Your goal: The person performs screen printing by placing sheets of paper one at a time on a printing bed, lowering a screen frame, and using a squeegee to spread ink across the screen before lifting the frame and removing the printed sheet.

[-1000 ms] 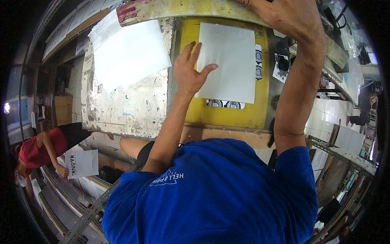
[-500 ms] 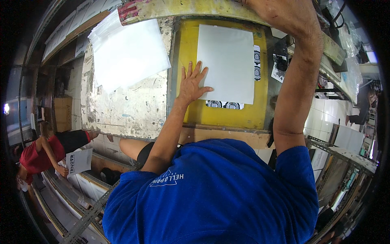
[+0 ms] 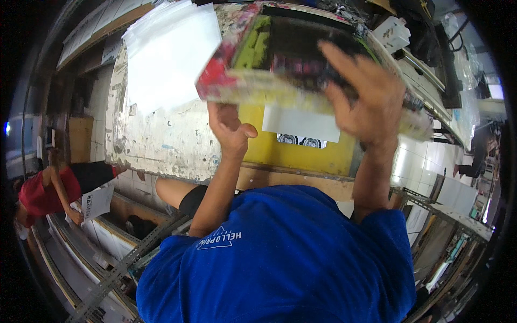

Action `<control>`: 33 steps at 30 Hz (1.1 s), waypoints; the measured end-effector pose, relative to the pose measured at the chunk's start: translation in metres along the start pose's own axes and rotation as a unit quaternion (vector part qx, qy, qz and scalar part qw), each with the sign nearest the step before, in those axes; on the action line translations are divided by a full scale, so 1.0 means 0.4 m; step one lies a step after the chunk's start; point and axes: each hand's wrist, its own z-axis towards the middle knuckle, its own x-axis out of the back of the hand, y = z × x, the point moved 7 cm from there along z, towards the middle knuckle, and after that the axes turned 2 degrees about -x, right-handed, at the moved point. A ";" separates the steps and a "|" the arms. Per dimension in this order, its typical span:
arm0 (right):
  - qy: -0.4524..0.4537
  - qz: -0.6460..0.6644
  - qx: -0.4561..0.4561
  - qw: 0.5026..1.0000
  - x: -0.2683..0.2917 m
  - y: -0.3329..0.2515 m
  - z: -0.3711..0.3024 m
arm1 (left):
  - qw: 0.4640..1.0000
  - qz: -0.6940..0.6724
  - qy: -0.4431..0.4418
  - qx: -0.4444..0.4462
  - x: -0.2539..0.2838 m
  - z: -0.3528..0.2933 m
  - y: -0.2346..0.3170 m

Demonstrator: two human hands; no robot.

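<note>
A wooden screen printing frame [image 3: 274, 89], stained red and yellow, is tilted above the yellow board [image 3: 301, 159]. It covers much of a white sheet [image 3: 301, 123] lying there. Below the sheet's near edge peeks a printed piece with black round designs [image 3: 301, 141]. My left hand [image 3: 229, 132] is at the frame's near left corner, thumb out to the side; its fingertips disappear behind the frame edge, so its hold is unclear. Over the dark mesh, my right hand [image 3: 371, 91] has its fingers stretched apart, blurred by motion, near a dark area where any tool is too blurred to make out.
A stack of white sheets [image 3: 167, 54] lies on the paint-spotted table [image 3: 167, 148] to the left. At far left, a person in red [image 3: 48, 188] holds a printed white sheet [image 3: 98, 203]. Metal shelving [image 3: 107, 280] stands close by on the lower left.
The screen frame has swung down toward me over the white sheet. My right hand has come down from the far edge, off its grip, and my left hand has left the sheet for the frame's corner.
</note>
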 end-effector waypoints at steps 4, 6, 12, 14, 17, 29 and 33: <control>-0.010 0.057 -0.041 0.997 -0.099 0.005 -0.125 | 0.969 0.111 0.071 0.210 0.168 -0.162 -0.077; -0.050 0.130 -0.097 0.985 -0.183 0.044 -0.174 | 0.964 0.147 0.031 0.218 0.216 -0.220 -0.107; -0.212 0.107 -0.099 0.966 -0.442 0.076 -0.319 | 0.887 0.454 -0.073 0.049 0.288 -0.277 -0.147; -0.269 -0.021 -0.078 0.960 -0.484 0.057 -0.352 | 0.832 0.544 -0.109 0.020 0.280 -0.274 -0.145; -0.222 0.003 -0.135 0.966 -0.535 0.114 -0.353 | 0.812 0.570 -0.120 0.034 0.284 -0.276 -0.141; -0.057 -0.036 -0.070 0.995 -0.699 0.474 0.039 | 0.819 0.555 -0.117 0.082 0.303 -0.288 -0.141; -0.051 -0.057 -0.062 0.995 -0.754 0.582 0.155 | 0.833 0.537 -0.103 0.082 0.300 -0.286 -0.139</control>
